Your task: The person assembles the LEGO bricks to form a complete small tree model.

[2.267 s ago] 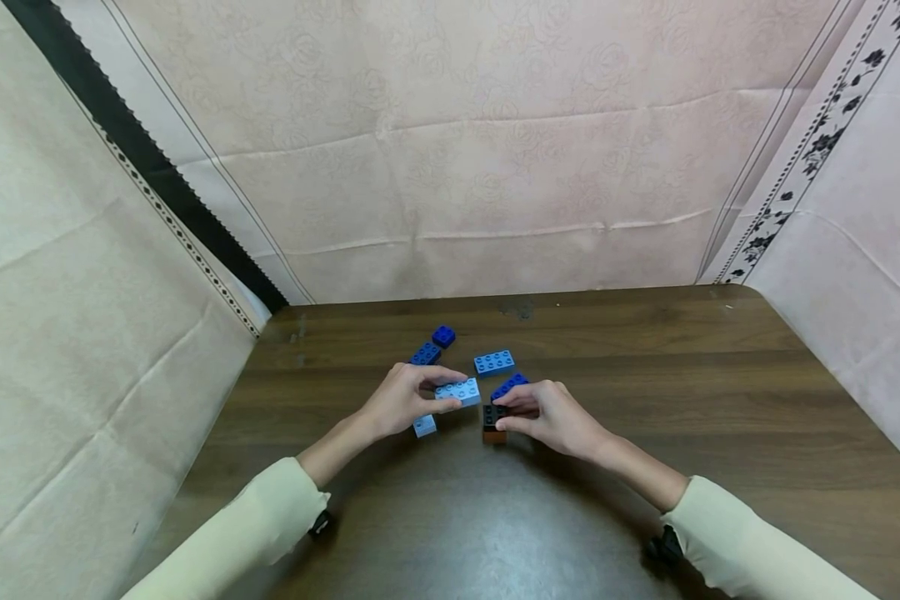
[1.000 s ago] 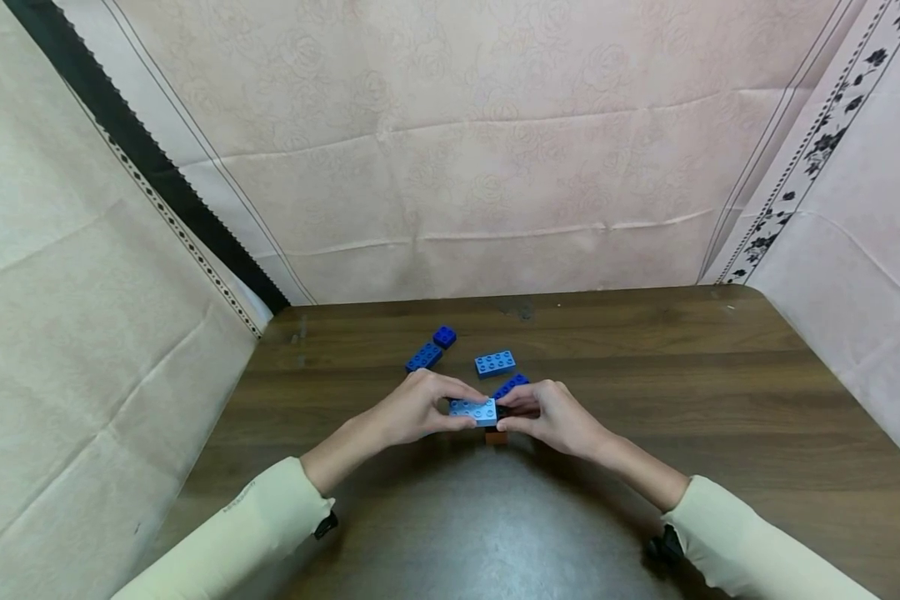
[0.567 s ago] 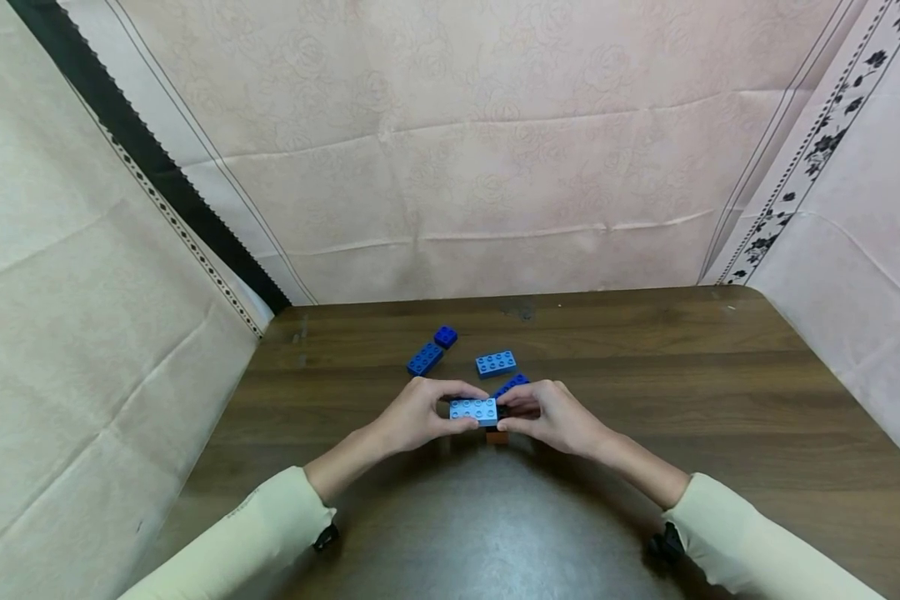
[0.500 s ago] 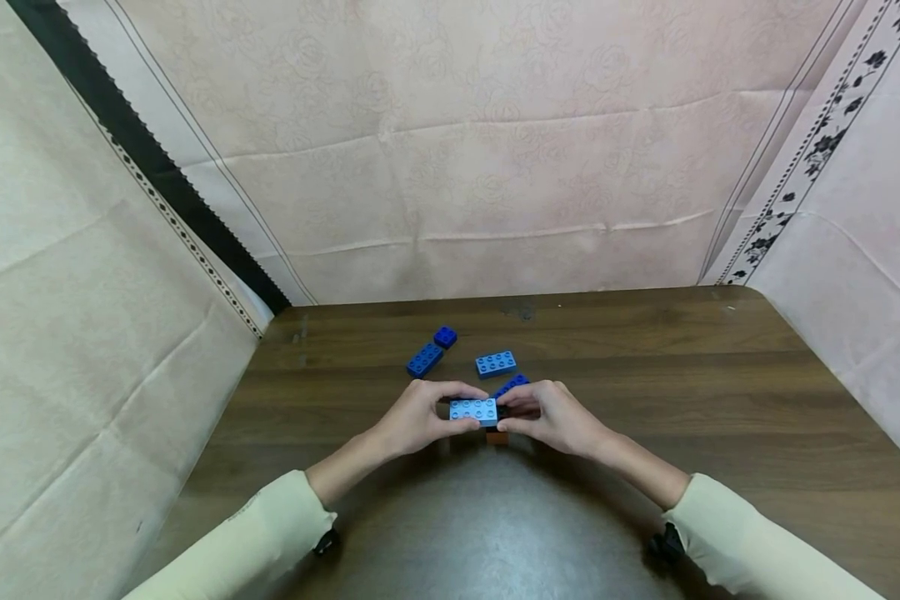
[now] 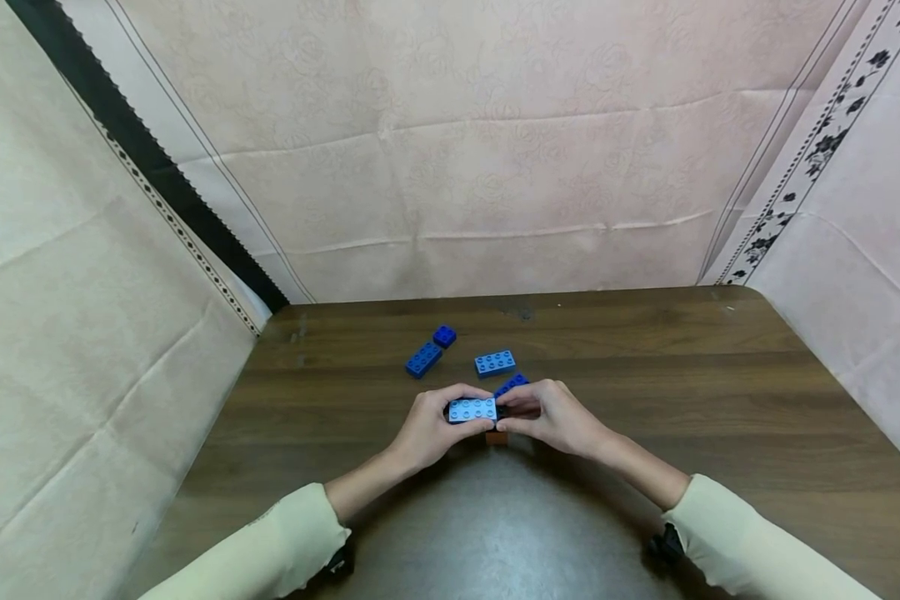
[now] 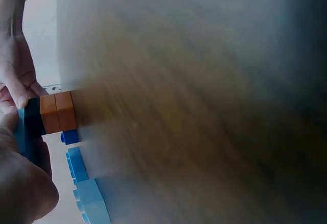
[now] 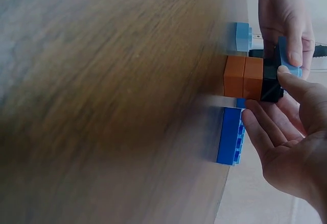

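Note:
A small stack of toy bricks stands on the table, with two orange bricks [image 7: 243,77] at the bottom and a black brick [image 7: 271,81] above them. A light blue brick [image 5: 472,410] lies across the top and sticks out to the left. My left hand [image 5: 431,427] holds this brick between thumb and fingers, its fingertips reaching the end over the stack. From the right, my right hand [image 5: 558,421] grips the black brick, thumb on the near side and fingers behind. In the head view the light blue brick and the fingers hide most of the black one.
Behind the hands lie a mid-blue brick [image 5: 495,363] and a dark blue brick [image 5: 512,383]. Further left are another long blue brick [image 5: 423,360] and a small dark blue brick [image 5: 444,336]. A pale blue brick [image 7: 242,36] stands low beyond the stack in the right wrist view.
My left hand has carried the light blue brick rightward onto the stack, covering the black brick. Since half a second ago its fingers have slid further right along the brick. My right hand has stayed put.

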The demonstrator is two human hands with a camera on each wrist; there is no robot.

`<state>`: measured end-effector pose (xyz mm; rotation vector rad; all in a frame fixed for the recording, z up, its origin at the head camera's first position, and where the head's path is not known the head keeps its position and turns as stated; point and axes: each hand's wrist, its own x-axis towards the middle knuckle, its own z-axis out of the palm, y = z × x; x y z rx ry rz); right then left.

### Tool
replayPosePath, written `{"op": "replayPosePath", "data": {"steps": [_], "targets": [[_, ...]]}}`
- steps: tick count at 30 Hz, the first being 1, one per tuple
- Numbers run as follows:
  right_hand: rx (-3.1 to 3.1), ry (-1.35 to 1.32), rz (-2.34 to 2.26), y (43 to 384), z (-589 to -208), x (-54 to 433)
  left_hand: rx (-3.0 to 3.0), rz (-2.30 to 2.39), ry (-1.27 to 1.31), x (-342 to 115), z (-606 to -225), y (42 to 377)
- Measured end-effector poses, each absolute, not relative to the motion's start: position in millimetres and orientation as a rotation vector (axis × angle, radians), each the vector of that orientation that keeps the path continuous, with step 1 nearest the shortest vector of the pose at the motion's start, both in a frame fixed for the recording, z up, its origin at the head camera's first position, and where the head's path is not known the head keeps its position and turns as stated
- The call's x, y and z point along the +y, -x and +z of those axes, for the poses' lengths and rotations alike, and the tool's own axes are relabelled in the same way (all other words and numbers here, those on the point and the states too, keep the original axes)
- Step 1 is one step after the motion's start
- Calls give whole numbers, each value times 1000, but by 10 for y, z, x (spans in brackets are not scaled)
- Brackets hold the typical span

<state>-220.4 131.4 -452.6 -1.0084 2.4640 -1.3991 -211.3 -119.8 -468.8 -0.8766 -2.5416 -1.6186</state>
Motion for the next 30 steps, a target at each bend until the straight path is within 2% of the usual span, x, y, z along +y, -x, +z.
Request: {"op": "replayPosePath", "data": {"steps": [17,24,30], "targets": [[2412,1001,-1379,2267,-4454,1347,-2565,-1532,910,-1205,-4612,2111],[2357,895,-1599,2610,-4280,1478,-2589,-1493,893,-1199,-4609,2126],[2372,879,-1628,2912,-4336,1434,-2601,-1494,888,-1204,-4613,2131]]}}
